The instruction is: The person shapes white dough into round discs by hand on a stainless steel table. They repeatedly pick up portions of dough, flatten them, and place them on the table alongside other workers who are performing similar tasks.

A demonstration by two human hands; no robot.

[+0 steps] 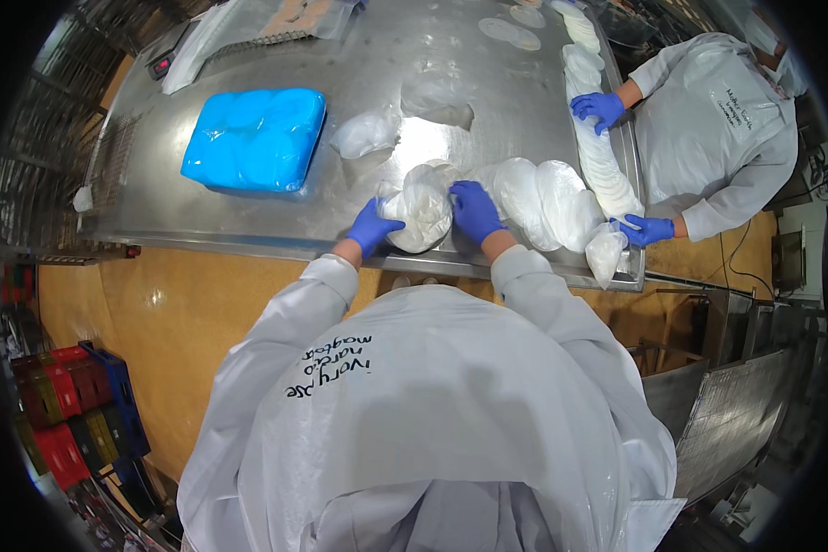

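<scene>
A pile of thin, round, whitish film-like sheets point(420, 213) lies near the front edge of the steel table point(276, 216). My left hand point(373, 229), in a blue glove, grips its left rim with the thumb laid on top. Against the right rim, my right hand point(476, 212), gloved too, has its fingers bent and pressed together on the edge. What these fingertips pinch is partly hidden. A spread row of similar round sheets point(547, 198) runs from beside my right hand toward the table's right corner.
A shiny blue wrapped block point(255, 140) sits left of the pile. Crumpled clear film point(365, 134) and loose discs point(511, 33) lie farther back. At the right edge, a co-worker's gloved hands point(599, 112) touch a long overlapping row of sheets point(602, 166). Stacked crates point(78, 391) stand lower left.
</scene>
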